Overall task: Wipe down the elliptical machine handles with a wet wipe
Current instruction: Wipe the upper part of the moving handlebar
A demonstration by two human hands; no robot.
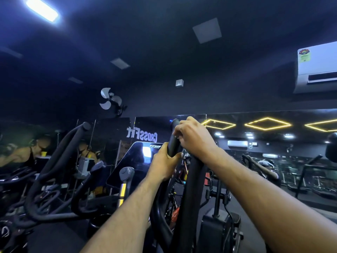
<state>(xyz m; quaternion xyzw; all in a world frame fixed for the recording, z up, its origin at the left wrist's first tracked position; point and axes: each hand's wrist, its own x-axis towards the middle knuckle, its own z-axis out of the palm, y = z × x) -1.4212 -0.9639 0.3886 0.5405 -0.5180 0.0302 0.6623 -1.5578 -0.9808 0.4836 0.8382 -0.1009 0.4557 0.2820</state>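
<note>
Left hand (164,161) fingers wrapped round black handle (173,143); right hand (193,137) grips same handle higher, near top (wipe not discernible).

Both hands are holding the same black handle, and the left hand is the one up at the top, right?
Not quite. In the head view both hands do grip the same black handle, but the right hand is up near the top. The left hand holds it lower down.

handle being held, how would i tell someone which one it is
Start at the dark console in front of the mirrored wall. Just right of it rises a black padded handle. Unlike the free handle at left, it has the left hand and right hand gripping it.
</note>
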